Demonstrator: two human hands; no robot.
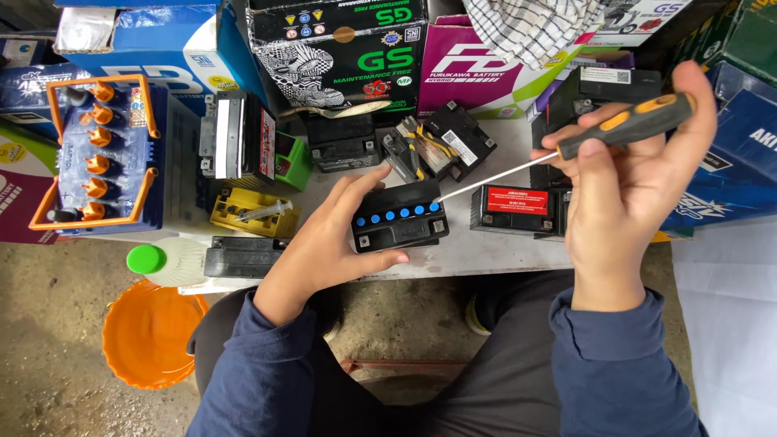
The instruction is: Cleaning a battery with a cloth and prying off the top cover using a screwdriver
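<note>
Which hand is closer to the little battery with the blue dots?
Left. The left hand wraps around the battery, touching its left side. The right hand is off to the right, holding a screwdriver whose tip reaches the battery's top corner.

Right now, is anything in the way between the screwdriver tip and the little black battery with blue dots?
Nothing visible is. The screwdriver in the right hand already has its tip at the top right corner of the battery, which the left hand steadies.

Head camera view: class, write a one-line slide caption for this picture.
Left hand steadies a small black battery with blue caps while the right hand aims a screwdriver at its top, on a cluttered bench.
</note>
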